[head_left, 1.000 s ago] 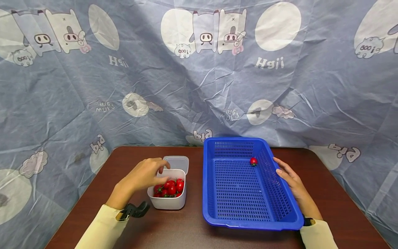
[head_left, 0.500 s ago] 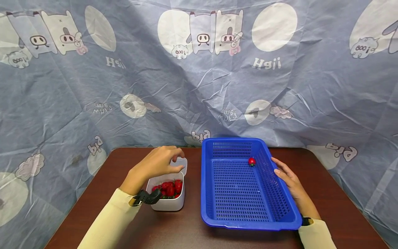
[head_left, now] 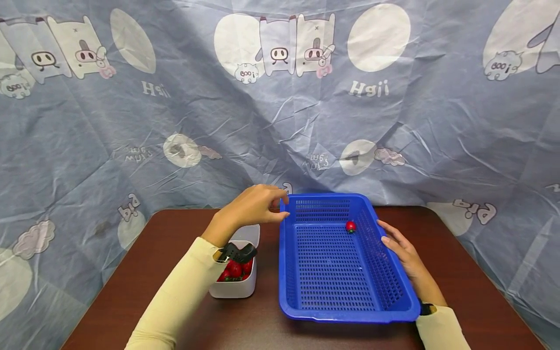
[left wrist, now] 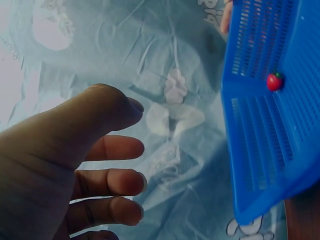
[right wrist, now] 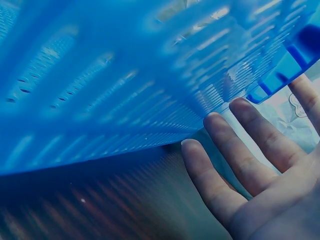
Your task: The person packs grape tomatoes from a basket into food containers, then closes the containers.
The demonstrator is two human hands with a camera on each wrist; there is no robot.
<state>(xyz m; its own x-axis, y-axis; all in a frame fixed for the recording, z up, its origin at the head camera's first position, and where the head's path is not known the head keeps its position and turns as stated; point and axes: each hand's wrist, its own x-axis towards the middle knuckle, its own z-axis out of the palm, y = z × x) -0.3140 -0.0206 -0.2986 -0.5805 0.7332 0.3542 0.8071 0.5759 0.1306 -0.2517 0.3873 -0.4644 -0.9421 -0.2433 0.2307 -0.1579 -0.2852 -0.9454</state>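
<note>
My left hand hangs in the air over the near-left corner of the blue basket, its fingertips at the basket's far left rim. From the head view I cannot tell whether a tomato sits between my thumb and fingers; in the left wrist view my fingers lie loosely bent with nothing visible between them and the thumb.

My right hand lies flat along the outside of the basket's right wall, fingers straight and spread, touching the plastic. The right wrist view shows those fingers pressed up against the slotted wall.

One cherry tomato rests inside the basket, on its floor near the far right corner, close to my right fingertips but on the other side of the wall.

The white tub stands on the brown table just left of the basket, partly hidden under my left wrist, with more red tomatoes in it. Its lid lies just behind it.
</note>
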